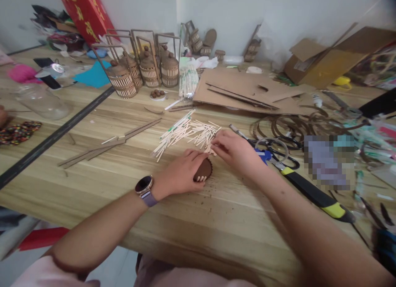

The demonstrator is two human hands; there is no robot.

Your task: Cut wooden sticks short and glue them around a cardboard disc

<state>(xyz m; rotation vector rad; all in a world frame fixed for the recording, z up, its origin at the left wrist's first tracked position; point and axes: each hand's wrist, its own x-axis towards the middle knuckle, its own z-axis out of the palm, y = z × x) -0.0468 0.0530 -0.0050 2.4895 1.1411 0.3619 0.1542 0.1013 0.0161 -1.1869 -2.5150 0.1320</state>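
Many sticks [178,134] strew a table [229,227] beside pale walls [235,14].

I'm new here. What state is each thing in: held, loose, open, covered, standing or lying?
Left hand: curled around the brown round piece
Brown round piece: held, a few short pale sticks along its edge
Right hand: fingers bent, at the stick pile; grip unclear
Stick pile: loose, scattered
Small baskets: standing, lidded
Cardboard sheet: lying flat
Watch: worn, screen dark
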